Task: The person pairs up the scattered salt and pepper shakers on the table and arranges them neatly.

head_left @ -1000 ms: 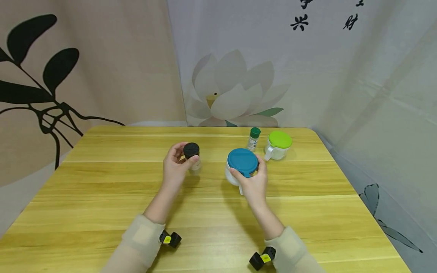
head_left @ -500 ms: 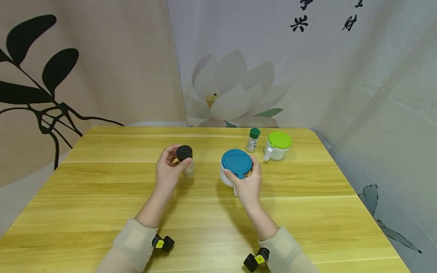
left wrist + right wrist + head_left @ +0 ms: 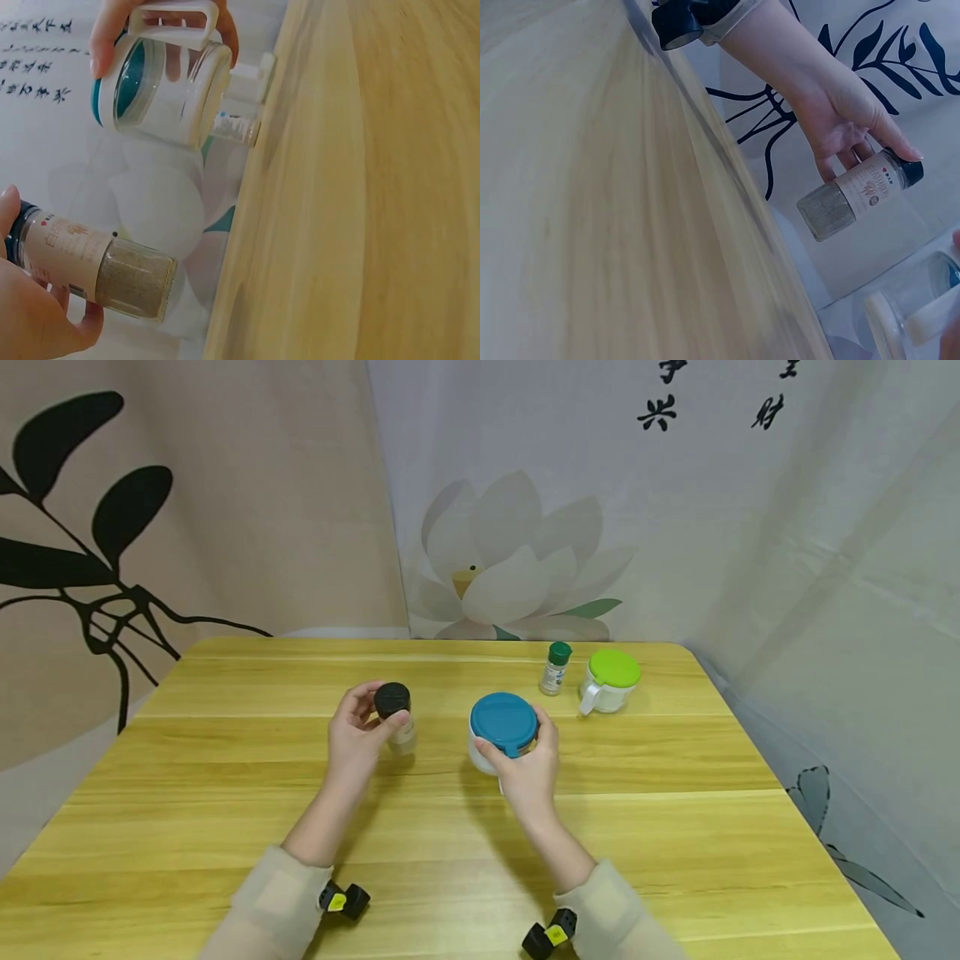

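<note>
Lettering (image 3: 79, 238) on the pink label (image 3: 60, 259) of the cylindrical, black-capped glass shaker (image 3: 97, 262) blurs beyond my reading; sandy-coloured powder (image 3: 135, 277) shows inside. I watch the left hand (image 3: 354, 737) grip it, left of the round, clear, white-handled, blue-lidded jar (image 3: 504, 720), which the right hand (image 3: 532, 777) grasps. Beyond that jar, pale cloth (image 3: 517, 443) reads 兴 and 财.

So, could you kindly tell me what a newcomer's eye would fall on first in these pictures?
Most likely the jar with the bright blue lid, gripped by the right hand near the middle of the head view. To its left, the left hand holds a black-capped bottle. Toward the far edge of the table, right of centre, stand a lime-lidded jar and a small green-capped bottle.
</note>
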The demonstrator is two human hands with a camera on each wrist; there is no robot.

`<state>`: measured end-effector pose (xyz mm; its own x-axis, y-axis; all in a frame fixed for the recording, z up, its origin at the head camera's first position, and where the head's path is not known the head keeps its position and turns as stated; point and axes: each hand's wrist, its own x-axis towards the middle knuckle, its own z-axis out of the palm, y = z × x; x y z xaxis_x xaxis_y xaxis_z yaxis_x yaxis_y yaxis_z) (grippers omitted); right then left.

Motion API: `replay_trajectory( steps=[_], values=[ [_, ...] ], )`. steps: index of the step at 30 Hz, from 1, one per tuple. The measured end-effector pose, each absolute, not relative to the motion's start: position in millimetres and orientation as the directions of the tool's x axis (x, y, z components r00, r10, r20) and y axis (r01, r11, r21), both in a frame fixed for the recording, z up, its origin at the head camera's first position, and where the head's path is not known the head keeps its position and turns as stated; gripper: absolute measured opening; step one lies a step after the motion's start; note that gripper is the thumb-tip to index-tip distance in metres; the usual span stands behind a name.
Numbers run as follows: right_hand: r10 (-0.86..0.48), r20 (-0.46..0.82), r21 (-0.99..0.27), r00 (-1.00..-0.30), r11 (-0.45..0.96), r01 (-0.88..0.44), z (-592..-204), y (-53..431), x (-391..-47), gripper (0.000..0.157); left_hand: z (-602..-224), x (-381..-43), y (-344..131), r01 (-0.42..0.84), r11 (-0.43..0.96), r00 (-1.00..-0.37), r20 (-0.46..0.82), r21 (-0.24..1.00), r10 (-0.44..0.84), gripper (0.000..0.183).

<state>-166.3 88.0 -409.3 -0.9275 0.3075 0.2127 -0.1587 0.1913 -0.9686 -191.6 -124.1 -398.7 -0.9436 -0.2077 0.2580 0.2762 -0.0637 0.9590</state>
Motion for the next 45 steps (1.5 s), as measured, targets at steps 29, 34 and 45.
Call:
replay_trajectory(
  steps=[29,34,45],
  values=[
    [0.287,0.247,-0.963,-0.926,0.181,-0.201,-418,52,-164,0.087,-402,-182,-147,0.213,-0.052,-0.954,0.196,0.976,-0.227,0.045],
    [0.295,0.256,-0.96,-0.921,0.188,-0.206,-420,47,-164,0.087,-403,-181,-149,0.209,-0.046,-0.953,0.193,0.977,-0.232,0.046],
    [0.293,0.271,-0.959,-0.917,0.168,-0.229,-424,36,-163,0.09,-404,-179,-154,0.212,-0.067,-0.95,0.189,0.975,-0.249,0.044]
  ],
)
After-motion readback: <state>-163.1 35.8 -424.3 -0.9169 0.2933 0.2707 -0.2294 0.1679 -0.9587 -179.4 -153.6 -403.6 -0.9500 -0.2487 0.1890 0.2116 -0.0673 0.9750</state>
